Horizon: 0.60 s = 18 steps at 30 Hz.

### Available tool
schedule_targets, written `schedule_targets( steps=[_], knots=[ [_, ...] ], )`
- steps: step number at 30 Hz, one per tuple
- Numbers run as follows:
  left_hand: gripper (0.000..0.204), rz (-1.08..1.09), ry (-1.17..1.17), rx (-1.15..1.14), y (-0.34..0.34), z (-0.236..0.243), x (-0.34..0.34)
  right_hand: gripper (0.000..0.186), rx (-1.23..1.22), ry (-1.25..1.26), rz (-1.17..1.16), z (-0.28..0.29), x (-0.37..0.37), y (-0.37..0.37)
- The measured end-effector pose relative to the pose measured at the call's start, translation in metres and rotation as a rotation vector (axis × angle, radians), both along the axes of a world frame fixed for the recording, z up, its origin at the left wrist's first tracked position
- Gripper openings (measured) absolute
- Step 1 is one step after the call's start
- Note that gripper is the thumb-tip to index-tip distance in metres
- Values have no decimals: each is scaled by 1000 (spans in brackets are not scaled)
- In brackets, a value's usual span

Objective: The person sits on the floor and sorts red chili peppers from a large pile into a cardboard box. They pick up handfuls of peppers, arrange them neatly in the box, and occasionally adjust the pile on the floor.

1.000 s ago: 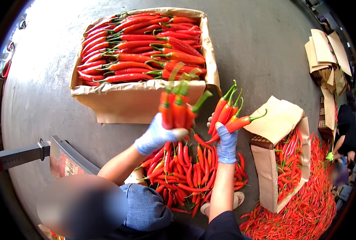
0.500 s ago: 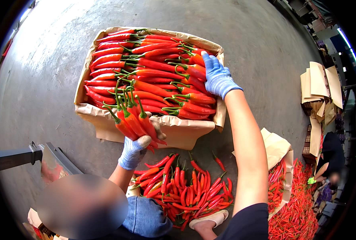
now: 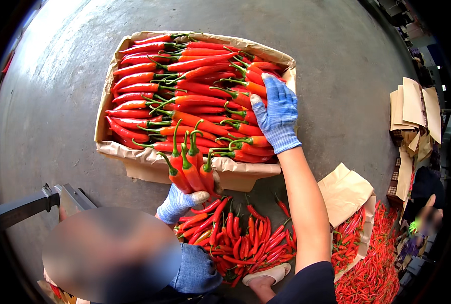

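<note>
A paper-lined box [image 3: 115, 149] of red chili peppers stands in front of me, its rows lying side by side with green stems mostly toward the middle and right. My left hand [image 3: 179, 203], in a blue and white knit glove, grips a bunch of chili peppers [image 3: 191, 176], stems up, at the box's near edge. Over the right-hand row lies my gloved right hand [image 3: 278, 114], its fingers stretched along the peppers [image 3: 250, 117] and its thumb apart. What is under that palm is hidden.
Loose chili peppers [image 3: 243, 238] are heaped on the concrete floor by my foot [image 3: 267, 276]. Right of them sit a paper-lined container of peppers [image 3: 348, 230] and a large pile [image 3: 372, 268]. Cardboard sheets [image 3: 413, 109] and a co-worker are far right; a metal bar [image 3: 25, 206] is left.
My left hand has moved the bunch nearer to me and to the right. My right hand has shifted down along the right-hand row. The co-worker's gloved hand has moved.
</note>
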<state>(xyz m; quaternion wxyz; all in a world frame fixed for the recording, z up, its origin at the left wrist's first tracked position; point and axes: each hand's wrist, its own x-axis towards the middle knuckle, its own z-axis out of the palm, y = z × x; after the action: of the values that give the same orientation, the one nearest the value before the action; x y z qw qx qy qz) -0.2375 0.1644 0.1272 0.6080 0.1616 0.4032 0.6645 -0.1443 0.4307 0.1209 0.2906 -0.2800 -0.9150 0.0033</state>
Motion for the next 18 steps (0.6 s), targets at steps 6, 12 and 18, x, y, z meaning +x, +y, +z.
schedule_targets(
  steps=[6, 12, 18],
  knots=[
    [78, 4, -114, 39, 22, 31, 3, 65, -123, -60, -28, -4, -5, 16],
    [56, 8, -156, 91, 48, 68, 9, 54, -188, 68, 21, 71, 10, -41],
    [57, 146, -129, 5, 57, 54, 32, 73, -1238, 224, 76, 101, 35, -147]
  ],
)
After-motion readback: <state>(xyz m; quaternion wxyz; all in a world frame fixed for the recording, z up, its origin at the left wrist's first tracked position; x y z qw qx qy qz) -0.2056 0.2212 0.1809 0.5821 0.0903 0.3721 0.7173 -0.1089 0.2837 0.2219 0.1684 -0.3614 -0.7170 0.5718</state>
